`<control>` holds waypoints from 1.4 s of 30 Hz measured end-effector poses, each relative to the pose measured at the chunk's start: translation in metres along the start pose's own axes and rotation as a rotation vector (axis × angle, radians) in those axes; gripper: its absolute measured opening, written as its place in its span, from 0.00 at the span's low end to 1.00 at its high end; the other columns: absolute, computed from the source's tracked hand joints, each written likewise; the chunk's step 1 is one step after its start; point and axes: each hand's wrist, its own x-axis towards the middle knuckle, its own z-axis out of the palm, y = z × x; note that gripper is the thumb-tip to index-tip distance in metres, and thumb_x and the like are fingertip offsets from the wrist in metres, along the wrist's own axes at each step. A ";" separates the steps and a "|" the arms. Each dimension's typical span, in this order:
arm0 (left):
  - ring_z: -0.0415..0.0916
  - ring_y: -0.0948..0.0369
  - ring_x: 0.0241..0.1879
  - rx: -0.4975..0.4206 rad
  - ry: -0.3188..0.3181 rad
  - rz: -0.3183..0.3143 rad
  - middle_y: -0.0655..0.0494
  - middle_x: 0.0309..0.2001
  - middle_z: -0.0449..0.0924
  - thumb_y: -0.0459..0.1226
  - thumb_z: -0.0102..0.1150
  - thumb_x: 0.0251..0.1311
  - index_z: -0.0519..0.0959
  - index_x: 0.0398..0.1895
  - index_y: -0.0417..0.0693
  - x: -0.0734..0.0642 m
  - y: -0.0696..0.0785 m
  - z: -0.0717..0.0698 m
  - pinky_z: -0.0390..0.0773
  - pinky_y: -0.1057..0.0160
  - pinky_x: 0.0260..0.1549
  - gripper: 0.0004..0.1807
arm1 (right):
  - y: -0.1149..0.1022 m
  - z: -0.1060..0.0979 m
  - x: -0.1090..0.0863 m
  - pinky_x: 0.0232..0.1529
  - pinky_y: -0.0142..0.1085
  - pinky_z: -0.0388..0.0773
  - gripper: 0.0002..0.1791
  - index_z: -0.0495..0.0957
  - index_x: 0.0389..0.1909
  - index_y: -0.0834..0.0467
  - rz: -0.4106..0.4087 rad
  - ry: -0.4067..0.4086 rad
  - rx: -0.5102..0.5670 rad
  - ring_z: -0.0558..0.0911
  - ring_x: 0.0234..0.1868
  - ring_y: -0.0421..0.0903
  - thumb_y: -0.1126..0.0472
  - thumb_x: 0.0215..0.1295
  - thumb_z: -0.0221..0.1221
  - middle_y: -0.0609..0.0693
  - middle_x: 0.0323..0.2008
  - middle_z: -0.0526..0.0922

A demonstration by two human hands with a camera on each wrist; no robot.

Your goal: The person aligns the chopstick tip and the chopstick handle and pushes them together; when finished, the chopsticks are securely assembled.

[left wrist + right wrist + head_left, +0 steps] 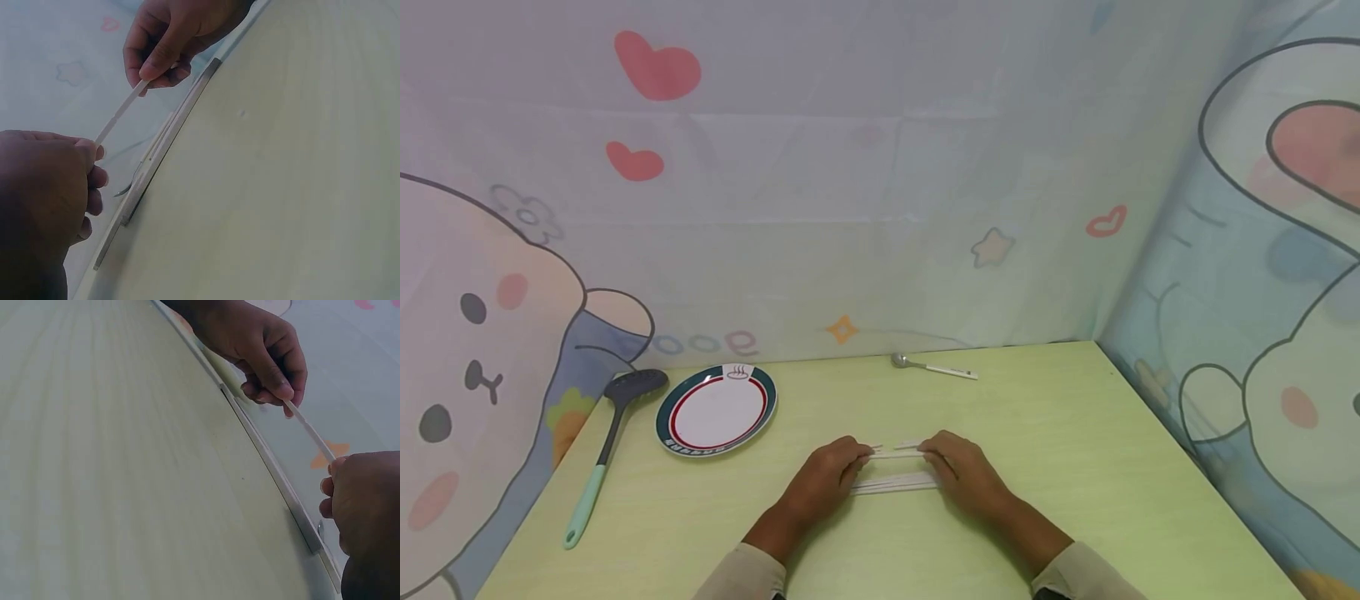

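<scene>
Between my hands is a thin, flat, pale strip [898, 454], raised above the table. My left hand [822, 483] pinches one end between thumb and fingers, and my right hand [967, 477] pinches the other. In the left wrist view the strip [120, 114] runs straight between the left hand [47, 187] and the right hand [172, 40]. Below it, several long pale strips [895, 482] lie side by side on the table, their ends partly hidden by the hands. Their material is unclear.
A white plate [718, 410] with a dark rim stands at the back left, beside a black slotted turner [617, 417] with a mint handle. At the back lies a small spoon [936, 367] with a white handle. A printed cloth [850, 208] hangs behind the table.
</scene>
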 end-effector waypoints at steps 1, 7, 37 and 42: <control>0.74 0.68 0.32 0.001 -0.011 -0.005 0.55 0.36 0.84 0.28 0.70 0.69 0.88 0.47 0.40 0.000 0.001 0.000 0.80 0.68 0.35 0.07 | -0.001 0.000 0.000 0.46 0.37 0.85 0.07 0.87 0.49 0.58 0.009 -0.004 0.015 0.88 0.44 0.42 0.69 0.75 0.65 0.48 0.44 0.89; 0.71 0.70 0.30 0.001 -0.035 -0.023 0.57 0.33 0.81 0.31 0.70 0.70 0.90 0.46 0.42 0.002 0.009 -0.002 0.76 0.71 0.32 0.05 | -0.005 0.001 0.000 0.46 0.34 0.85 0.05 0.86 0.47 0.59 0.016 -0.009 0.109 0.87 0.44 0.40 0.69 0.74 0.67 0.47 0.43 0.89; 0.75 0.70 0.31 -0.023 0.098 -0.017 0.57 0.35 0.86 0.28 0.75 0.64 0.90 0.44 0.42 -0.002 0.016 0.012 0.78 0.74 0.34 0.07 | -0.013 0.002 -0.001 0.50 0.36 0.87 0.05 0.86 0.47 0.57 0.072 0.019 0.162 0.89 0.46 0.43 0.68 0.74 0.66 0.49 0.44 0.91; 0.71 0.71 0.30 0.007 0.053 -0.085 0.57 0.35 0.85 0.29 0.74 0.65 0.91 0.48 0.43 -0.003 0.005 0.007 0.76 0.70 0.32 0.09 | 0.001 -0.005 0.000 0.37 0.30 0.79 0.07 0.86 0.47 0.57 0.058 0.059 0.131 0.76 0.34 0.34 0.68 0.72 0.68 0.47 0.39 0.88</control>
